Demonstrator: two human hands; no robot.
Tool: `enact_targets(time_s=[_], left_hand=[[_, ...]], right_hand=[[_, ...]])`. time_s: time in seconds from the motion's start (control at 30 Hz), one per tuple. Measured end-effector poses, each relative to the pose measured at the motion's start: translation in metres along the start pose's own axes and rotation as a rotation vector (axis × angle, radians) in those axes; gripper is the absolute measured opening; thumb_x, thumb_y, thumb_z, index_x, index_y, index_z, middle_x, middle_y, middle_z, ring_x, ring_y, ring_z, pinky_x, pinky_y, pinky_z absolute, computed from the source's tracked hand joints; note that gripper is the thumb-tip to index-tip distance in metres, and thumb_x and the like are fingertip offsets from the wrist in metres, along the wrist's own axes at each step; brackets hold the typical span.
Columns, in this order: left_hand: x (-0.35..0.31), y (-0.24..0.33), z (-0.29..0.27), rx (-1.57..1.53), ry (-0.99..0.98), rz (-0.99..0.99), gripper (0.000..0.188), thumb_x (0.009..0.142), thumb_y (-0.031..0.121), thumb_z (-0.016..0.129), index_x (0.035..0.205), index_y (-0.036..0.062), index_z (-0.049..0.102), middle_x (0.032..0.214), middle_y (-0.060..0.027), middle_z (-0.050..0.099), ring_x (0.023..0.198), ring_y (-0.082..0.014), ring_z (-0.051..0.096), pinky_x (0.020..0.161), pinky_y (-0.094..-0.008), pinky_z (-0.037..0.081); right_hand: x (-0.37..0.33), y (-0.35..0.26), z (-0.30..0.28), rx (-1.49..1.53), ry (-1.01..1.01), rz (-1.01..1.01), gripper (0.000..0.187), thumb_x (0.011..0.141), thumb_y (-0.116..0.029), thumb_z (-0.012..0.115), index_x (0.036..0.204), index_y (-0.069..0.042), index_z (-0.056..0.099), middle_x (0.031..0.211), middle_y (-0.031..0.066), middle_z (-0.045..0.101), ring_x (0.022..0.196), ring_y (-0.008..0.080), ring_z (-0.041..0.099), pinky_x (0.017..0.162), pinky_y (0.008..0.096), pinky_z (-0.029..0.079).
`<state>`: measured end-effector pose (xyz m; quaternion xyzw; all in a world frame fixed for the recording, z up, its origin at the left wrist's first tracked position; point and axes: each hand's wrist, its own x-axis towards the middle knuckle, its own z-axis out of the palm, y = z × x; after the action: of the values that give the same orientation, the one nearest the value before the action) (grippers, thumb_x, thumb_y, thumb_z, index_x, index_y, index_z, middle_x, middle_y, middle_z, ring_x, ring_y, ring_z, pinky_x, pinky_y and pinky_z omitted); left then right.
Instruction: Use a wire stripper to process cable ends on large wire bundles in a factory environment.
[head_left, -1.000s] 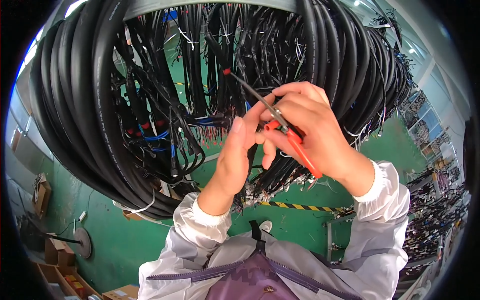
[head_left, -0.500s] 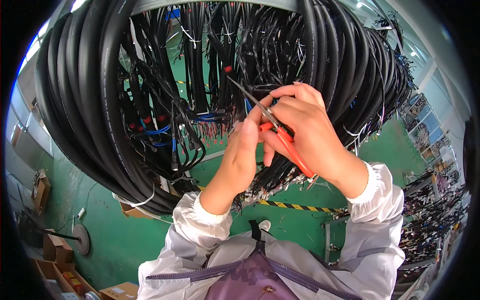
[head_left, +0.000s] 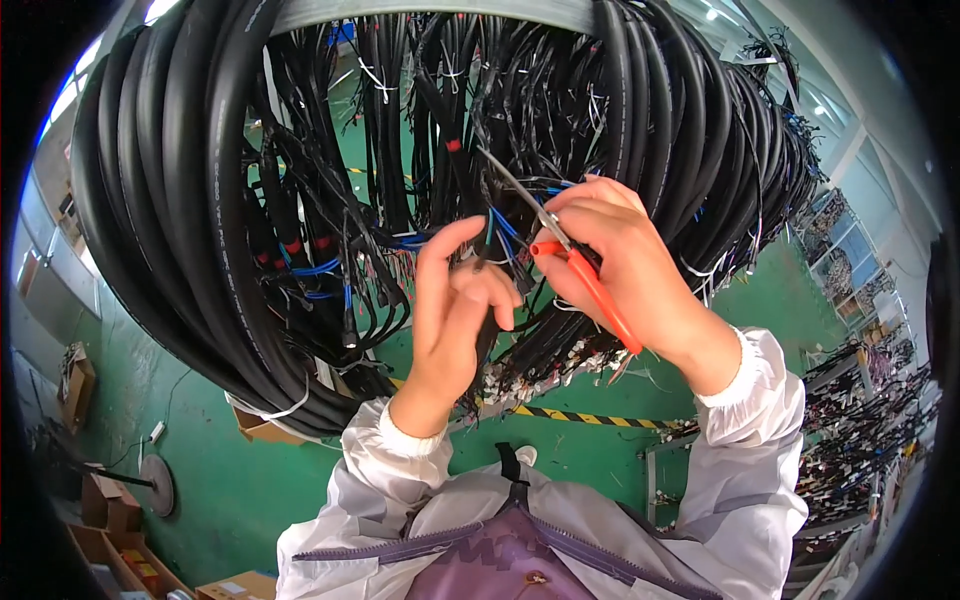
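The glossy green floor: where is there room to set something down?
Mostly open green floor lies between the round grey stand base and the white left sleeve; a smaller patch, between the yellow-and-black striped tape and the light-grey jacket front. It's crowded around the bare left hand and right hand, where black cables hang close.

Scissors (head_left: 601, 297): blades (head_left: 515, 182) grey metal, dull sheen; handle orange-red plastic, smooth, mildly glossy. Thick cables (head_left: 190, 180) toward left end of rail (head_left: 430, 8): black, rubber-like jacket, smooth, satin highlights. Rail itself: pale, metallic in look, fairly matt. Blue wires (head_left: 503, 222): plastic-looking coating, smooth. Sleeves (head_left: 745, 440): thin white cloth, crinkled, soft sheen, gathered cuffs. Shirt (head_left: 490, 560): purple cloth, matt. Floor (head_left: 235, 490): green, smooth, faintly glossy, paint-like. Carton (head_left: 112, 508) near floor's left edge: brown cardboard, matt.
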<state>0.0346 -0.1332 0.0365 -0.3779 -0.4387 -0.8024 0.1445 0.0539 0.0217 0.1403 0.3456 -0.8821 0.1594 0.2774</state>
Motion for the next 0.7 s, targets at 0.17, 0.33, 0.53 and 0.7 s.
enact_targets(time_s=[0.17,0.33,0.53,0.7], left_hand=[[-0.006,-0.01,-0.005,0.517,0.112,0.126,0.04,0.086,0.001,0.051,0.125,-0.0013,0.044,0.088,-0.0086,0.055,0.079,-0.0156,0.055,0.071,-0.0273,0.047],[0.014,0.0,0.0,0.854,0.1,0.411,0.024,0.075,0.0,0.064,0.098,0.0037,0.065,0.092,-0.0085,0.056,0.082,-0.0228,0.054,0.071,-0.0316,0.045],[0.04,0.002,0.0,0.626,0.048,0.431,0.007,0.083,0.005,0.055,0.086,0.0023,0.06,0.08,-0.0081,0.063,0.084,-0.0244,0.059,0.081,-0.0348,0.042],[0.031,0.003,-0.003,0.583,0.054,0.318,0.005,0.083,0.004,0.055,0.085,0.0019,0.059,0.073,-0.0054,0.061,0.073,-0.0203,0.058,0.072,-0.0303,0.039]], right_hand=[[0.001,0.003,-0.002,0.042,0.041,-0.051,0.021,0.065,-0.005,0.068,0.065,-0.001,0.047,0.07,0.0115,0.053,0.076,0.0315,0.052,0.078,0.0378,0.04],[-0.002,0.003,-0.001,0.019,0.024,-0.031,0.019,0.067,-0.006,0.067,0.067,-0.001,0.049,0.069,0.0108,0.053,0.075,0.0308,0.052,0.076,0.0379,0.04],[-0.018,-0.016,-0.01,0.11,0.208,-0.107,0.024,0.072,-0.014,0.069,0.093,-0.004,0.062,0.076,0.0069,0.056,0.073,0.0262,0.054,0.075,0.0345,0.04],[-0.044,-0.044,-0.041,0.293,0.016,0.22,0.034,0.077,-0.009,0.065,0.11,-0.003,0.056,0.067,0.01,0.057,0.052,0.0215,0.058,0.05,0.0279,0.045]])
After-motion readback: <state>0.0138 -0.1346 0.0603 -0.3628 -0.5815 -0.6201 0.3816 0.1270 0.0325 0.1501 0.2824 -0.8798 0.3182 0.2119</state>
